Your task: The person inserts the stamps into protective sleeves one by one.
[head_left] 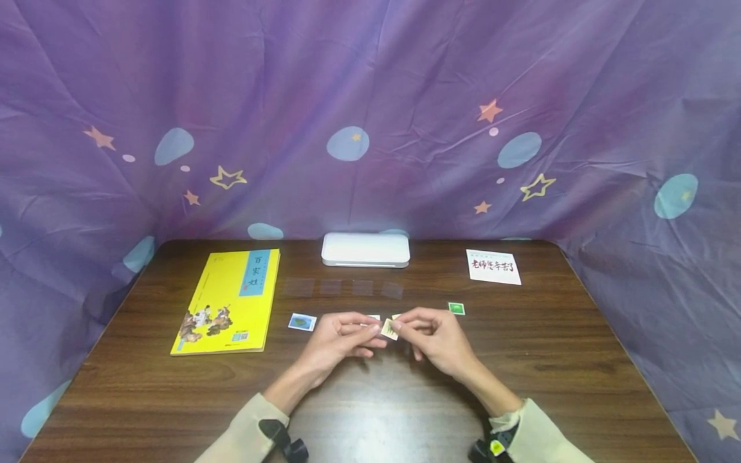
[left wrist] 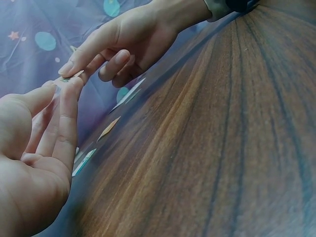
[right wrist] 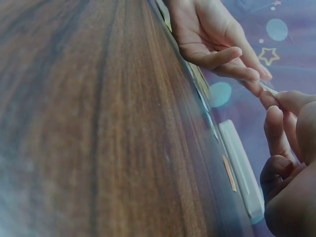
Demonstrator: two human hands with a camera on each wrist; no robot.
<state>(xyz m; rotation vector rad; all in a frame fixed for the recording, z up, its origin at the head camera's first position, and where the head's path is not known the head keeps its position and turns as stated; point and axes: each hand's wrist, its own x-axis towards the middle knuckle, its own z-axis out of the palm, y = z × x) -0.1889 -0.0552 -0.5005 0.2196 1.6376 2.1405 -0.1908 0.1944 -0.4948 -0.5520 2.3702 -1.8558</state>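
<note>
A small pale stamp (head_left: 390, 330) with a dark picture is held up between the two hands over the table. My right hand (head_left: 434, 337) pinches it between thumb and fingertips. My left hand (head_left: 341, 337) meets its other side with thumb and fingers pressed together, a thin clear film (left wrist: 58, 91) showing at the fingertips in the left wrist view. A blue stamp (head_left: 302, 322) lies left of the hands and a green stamp (head_left: 456, 308) to the right. Behind the fingers, two more stamps are mostly hidden.
Several clear plastic pieces (head_left: 363, 287) lie in a row beyond the hands. A yellow book (head_left: 231, 302) is at the left, a white case (head_left: 365, 249) at the back, and a white card (head_left: 494, 267) with red writing at the back right. A purple curtain (head_left: 370, 77) surrounds the table.
</note>
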